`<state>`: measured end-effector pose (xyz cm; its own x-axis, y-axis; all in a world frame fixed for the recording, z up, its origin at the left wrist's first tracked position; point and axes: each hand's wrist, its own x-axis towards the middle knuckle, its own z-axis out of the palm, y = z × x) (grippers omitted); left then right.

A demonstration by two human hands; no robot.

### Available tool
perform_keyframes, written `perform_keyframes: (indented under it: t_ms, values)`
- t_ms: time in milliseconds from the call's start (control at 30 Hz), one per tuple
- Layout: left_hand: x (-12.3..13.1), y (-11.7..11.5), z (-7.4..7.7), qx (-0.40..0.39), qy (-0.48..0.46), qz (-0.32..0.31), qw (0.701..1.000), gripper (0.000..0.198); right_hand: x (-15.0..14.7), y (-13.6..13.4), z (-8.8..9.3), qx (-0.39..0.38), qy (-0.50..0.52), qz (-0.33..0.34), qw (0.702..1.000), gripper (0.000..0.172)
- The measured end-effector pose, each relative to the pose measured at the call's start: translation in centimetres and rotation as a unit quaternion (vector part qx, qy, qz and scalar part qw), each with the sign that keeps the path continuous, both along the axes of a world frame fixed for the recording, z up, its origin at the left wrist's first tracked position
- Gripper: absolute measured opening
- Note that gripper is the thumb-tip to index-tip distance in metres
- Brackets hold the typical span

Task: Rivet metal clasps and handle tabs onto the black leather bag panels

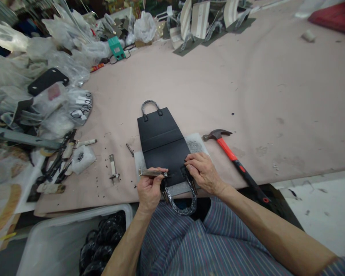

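Note:
A flat black bag panel (162, 134) lies across a pale slab (196, 142) at the table's near edge. One wrapped handle (150, 102) is fixed at its far end; a second, plastic-wrapped handle (185, 210) hangs at the near end. My left hand (151, 188) is closed around a slim metal punch-like tool (149, 173), held over the panel's near left part. My right hand (202, 171) pinches the near handle's right tab at the panel's right edge; the fingertips partly hide it. A claw hammer (232, 157) with a red and black grip lies to the right.
On the left are a small metal tool (112, 168), a thin metal rod (130, 150) and piled plastic bags (54, 96). A white bin (57, 230) with wrapped black handles stands below the table (261, 96). Pale curved parts (200, 20) stand at the back.

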<state>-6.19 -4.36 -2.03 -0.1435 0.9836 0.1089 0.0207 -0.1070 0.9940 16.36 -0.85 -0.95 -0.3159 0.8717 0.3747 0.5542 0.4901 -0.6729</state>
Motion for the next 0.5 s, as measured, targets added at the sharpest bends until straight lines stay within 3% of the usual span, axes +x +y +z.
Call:
perform_keyframes:
  t_ms: [267,500]
  values:
    - [-0.10,-0.13,-0.46,0.010,0.026,-0.007,1.000,0.013,0.03,0.02,-0.20,0.003,0.004,-0.002,1.000,0.019]
    - [-0.01,-0.41,-0.84,0.070,0.145,-0.006,0.987,0.009,0.08,0.01,-0.29,-0.003,0.004,-0.004,1.000,0.020]
